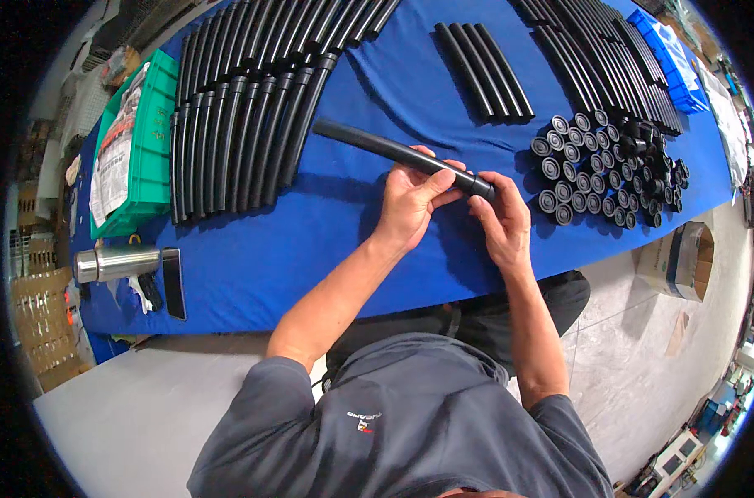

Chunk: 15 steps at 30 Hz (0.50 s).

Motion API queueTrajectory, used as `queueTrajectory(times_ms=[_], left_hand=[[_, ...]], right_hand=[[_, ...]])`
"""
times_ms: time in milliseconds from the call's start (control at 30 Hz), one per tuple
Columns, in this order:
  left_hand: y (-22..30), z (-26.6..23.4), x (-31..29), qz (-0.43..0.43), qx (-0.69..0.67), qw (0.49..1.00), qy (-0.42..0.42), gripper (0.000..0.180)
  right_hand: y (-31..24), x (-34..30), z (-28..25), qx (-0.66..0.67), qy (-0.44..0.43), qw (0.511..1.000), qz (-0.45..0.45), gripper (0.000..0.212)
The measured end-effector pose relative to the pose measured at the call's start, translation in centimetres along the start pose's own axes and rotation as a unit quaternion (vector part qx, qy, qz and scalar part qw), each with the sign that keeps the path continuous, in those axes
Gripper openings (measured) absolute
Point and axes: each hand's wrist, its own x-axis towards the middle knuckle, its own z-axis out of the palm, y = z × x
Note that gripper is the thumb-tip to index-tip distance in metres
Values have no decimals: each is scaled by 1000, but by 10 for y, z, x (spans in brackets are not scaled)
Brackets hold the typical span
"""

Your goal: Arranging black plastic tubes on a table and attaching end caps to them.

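A long black tube (373, 144) is held slantwise above the blue cloth, its free end pointing to the far left. My left hand (414, 197) is closed round the tube near its lower right part, thumb on top. On that same end sits a short black end cap (481, 190), gripped between the thumb and fingers of my right hand (505, 217). The cap appears to be on the tube's end; how far it is seated I cannot tell. Just right of my right hand stand many loose black caps (578, 170) in a cluster.
Rows of black tubes with caps (232, 141) lie at the left. Three loose tubes (485, 73) lie beyond my hands, and more tubes (597, 58) at the far right. Green crate (150, 141), blue crate (666, 58), steel flask (120, 263) and phone (174, 284) stand around the blue-covered table (228, 290).
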Motion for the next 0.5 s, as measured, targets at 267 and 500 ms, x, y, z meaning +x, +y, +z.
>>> queueTrajectory(times_ms=[267, 500], left_hand=[[-2, 5, -3, 8, 18, 1000, 15, 23], [2, 9, -3, -5, 46, 998, 36, 23]], right_hand=[[-2, 2, 4, 19, 1, 1000, -6, 29], [-6, 0, 4, 15, -2, 1000, -4, 30]])
